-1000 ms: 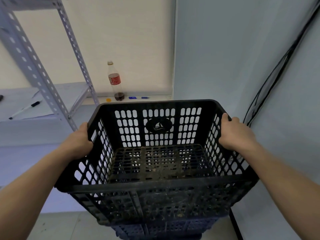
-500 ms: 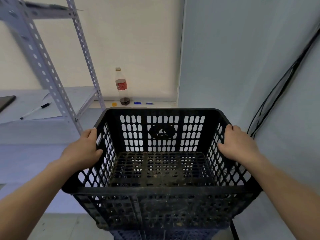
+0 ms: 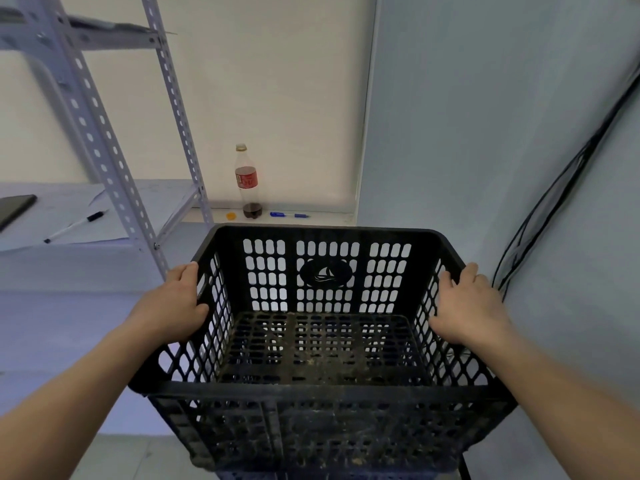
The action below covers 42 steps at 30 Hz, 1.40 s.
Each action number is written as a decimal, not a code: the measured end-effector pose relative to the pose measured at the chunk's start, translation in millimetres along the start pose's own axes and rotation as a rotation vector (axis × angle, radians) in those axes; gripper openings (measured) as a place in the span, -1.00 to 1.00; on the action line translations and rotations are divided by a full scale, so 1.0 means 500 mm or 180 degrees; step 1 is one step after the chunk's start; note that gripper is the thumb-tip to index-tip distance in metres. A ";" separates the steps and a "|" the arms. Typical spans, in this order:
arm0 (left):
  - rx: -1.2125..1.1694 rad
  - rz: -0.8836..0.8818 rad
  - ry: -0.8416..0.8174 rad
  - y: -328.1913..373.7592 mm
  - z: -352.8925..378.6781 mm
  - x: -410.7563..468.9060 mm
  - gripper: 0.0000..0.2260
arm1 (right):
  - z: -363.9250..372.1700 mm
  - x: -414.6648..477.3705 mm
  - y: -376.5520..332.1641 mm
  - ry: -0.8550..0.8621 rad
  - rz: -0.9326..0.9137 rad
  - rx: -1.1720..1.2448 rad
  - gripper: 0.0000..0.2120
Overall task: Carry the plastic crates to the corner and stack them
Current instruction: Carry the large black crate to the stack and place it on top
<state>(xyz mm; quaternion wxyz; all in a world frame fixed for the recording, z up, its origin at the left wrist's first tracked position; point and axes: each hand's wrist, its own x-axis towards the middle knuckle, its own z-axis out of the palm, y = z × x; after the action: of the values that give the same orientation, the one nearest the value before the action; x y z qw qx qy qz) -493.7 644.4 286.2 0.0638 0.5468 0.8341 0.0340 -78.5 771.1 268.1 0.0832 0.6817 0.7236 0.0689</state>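
The black crate [image 3: 322,344] stands in the corner of the room, its far wall near the ledge [image 3: 332,218] and its right wall close to the blue-grey wall [image 3: 485,133]; black cables [image 3: 554,206] run down that wall just beside the crate's right rear corner. On the left, open room lies between the crate and the metal rack [image 3: 104,140], whose nearest upright comes down just beside the left rear corner. Pale floor [image 3: 131,455] shows at the lower left. A lower crate [image 3: 311,475] shows directly beneath the black crate's base; whether the two are fully seated cannot be told. On the ledge, below a cream blind [image 3: 270,81], a nearly empty bottle [image 3: 246,181] stands upright between an orange cap [image 3: 230,215] and a blue pen [image 3: 289,215]. A marker [image 3: 74,226] lies on the rack's shelf near its front edge, with a dark flat object [image 3: 14,209] at the shelf's left. The left hand [image 3: 173,306] grips the crate's left rim from outside, fingers curled up to the edge, thumb against the perforated wall. The right hand [image 3: 467,306] holds the right rim, fingers laid over the top edge, thumb inside the wall.
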 end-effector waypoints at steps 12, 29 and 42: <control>0.0314 -0.0012 0.0022 0.004 0.005 -0.044 -0.17 | -0.021 0.011 0.020 -0.0188 0.0392 0.1072 -0.07; 0.0115 0.0128 0.0009 -0.016 0.005 -0.016 -0.33 | 0.010 -0.009 0.012 0.0012 0.0388 0.0576 0.01; 0.0014 0.1822 -0.0694 0.088 -0.010 -0.226 -0.23 | -0.042 -0.167 -0.098 -0.0324 -0.1029 0.1751 -0.27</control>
<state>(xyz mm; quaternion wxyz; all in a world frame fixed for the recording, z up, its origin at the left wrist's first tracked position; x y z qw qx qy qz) -409.8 558.7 304.3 0.1395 0.7602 0.6345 -0.0101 -126.1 685.3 280.5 -0.0582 0.5574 0.8089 -0.1775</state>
